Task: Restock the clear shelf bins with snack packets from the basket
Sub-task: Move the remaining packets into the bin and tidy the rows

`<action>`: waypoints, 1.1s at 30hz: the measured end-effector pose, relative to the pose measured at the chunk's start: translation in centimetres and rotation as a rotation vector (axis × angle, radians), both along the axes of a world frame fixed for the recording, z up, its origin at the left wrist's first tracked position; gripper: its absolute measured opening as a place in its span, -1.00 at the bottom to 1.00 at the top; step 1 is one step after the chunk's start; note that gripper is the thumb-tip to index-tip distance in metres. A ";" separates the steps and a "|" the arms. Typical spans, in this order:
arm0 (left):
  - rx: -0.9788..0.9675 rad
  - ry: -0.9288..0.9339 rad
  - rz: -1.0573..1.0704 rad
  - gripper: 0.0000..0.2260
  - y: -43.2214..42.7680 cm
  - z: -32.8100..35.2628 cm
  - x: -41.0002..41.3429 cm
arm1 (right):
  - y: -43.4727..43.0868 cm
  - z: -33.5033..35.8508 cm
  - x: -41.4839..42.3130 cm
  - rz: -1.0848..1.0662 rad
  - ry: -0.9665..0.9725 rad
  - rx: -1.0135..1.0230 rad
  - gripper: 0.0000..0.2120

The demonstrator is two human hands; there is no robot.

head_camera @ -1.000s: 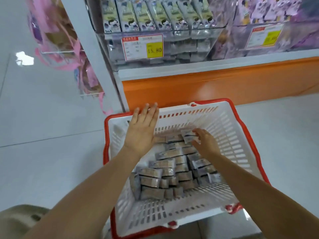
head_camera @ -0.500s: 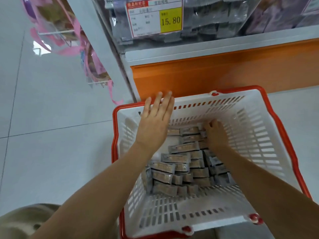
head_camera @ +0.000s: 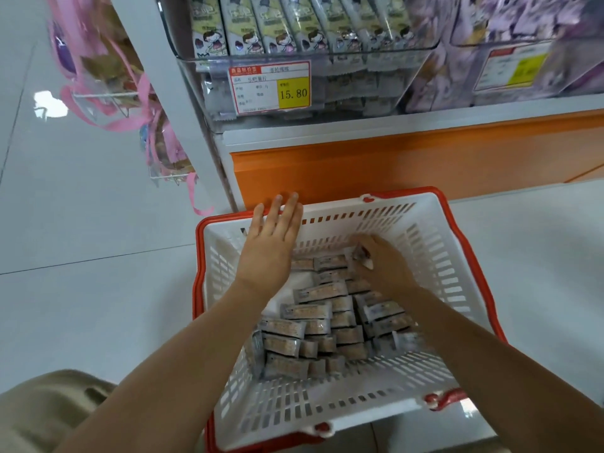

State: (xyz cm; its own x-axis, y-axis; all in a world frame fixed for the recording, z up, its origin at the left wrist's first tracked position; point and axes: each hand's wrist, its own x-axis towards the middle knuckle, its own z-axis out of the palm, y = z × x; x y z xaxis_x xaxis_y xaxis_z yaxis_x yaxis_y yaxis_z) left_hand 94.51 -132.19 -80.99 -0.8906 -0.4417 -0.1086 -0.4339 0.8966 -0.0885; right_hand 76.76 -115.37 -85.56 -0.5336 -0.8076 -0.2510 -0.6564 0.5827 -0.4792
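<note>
A white basket with a red rim [head_camera: 438,263] stands on the floor below the shelf. Several small grey-and-tan snack packets [head_camera: 313,325] lie in rows on its bottom. My left hand [head_camera: 271,246] hovers flat with straight fingers over the basket's far left corner, holding nothing. Down among the far packets, my right hand [head_camera: 382,266] pinches a snack packet [head_camera: 361,255] between thumb and fingers. Above, a clear shelf bin [head_camera: 359,80] holds upright packets with cartoon figures and carries a price tag [head_camera: 269,89] reading 15.80.
An orange shelf base [head_camera: 408,158] runs behind the basket. A second clear bin with purple packets [head_camera: 510,44] sits to the right. Pink-ribboned bags [head_camera: 124,93] hang from a wire rack on the left. Glossy white floor tiles [head_camera: 81,223] surround the basket. My knee [head_camera: 42,413] shows bottom left.
My right hand shifted along the far packets and closed on one. The view tilted back up, bringing the shelf bins into sight. My left hand stayed flat over the basket corner.
</note>
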 end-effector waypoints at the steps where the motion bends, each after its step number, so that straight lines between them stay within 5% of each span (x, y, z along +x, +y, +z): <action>1: 0.011 -0.009 -0.001 -0.23 0.1 0.3 0.0 | -0.1 1.3 0.1 0.010 -0.022 -0.045 -0.58; 8: 0.147 0.007 -0.004 -0.25 -0.2 3.7 0.4 | -0.8 9.5 0.5 -0.006 -0.050 -0.350 -0.71; 19: -0.185 0.698 -0.068 -0.44 -3.2 16.1 -0.5 | -3.4 23.2 1.3 -0.067 0.011 -0.914 -0.84; 26: -0.141 0.409 0.088 -0.38 -6.3 19.8 -1.0 | -8.1 29.5 0.7 -0.221 0.042 -0.990 -0.83; 33: -0.078 0.433 0.106 -0.39 -6.4 20.0 -0.9 | -14.0 29.4 -0.8 -0.301 0.182 -0.788 -0.84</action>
